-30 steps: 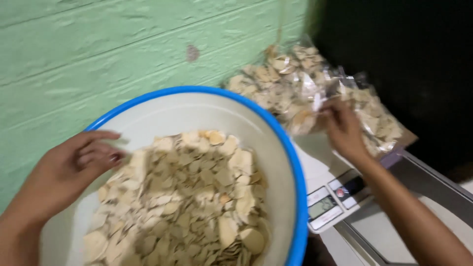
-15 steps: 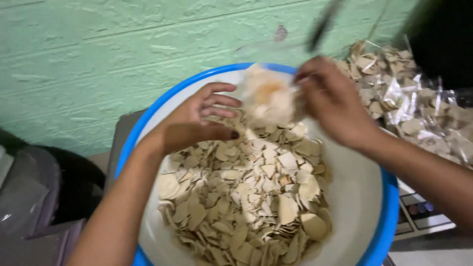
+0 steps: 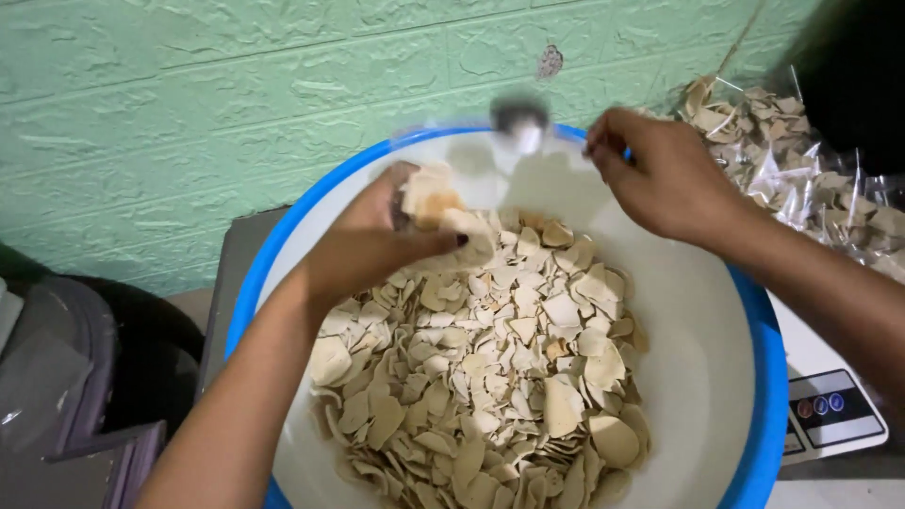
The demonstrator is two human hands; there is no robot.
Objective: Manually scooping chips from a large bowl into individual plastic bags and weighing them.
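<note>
Your left hand [image 3: 377, 240] is curled around a clump of pale beige flat chips [image 3: 436, 203], lifted just over the heap in the wide blue-rimmed white basin [image 3: 702, 311]. Your right hand [image 3: 660, 174] pinches the blurred clear plastic bag [image 3: 500, 155] at the basin's far rim.

Clear chip-filled bags [image 3: 811, 179] far right, scale's dark panel [image 3: 834, 407] below

We look down from a single head-worn camera, close above a blue-rimmed basin [image 3: 255, 273] that fills the centre and lower frame. The view faces a green wall [image 3: 189, 113] across the upper frame. Our forearms enter from the lower left and right edges. No second view shares the scene.
</note>
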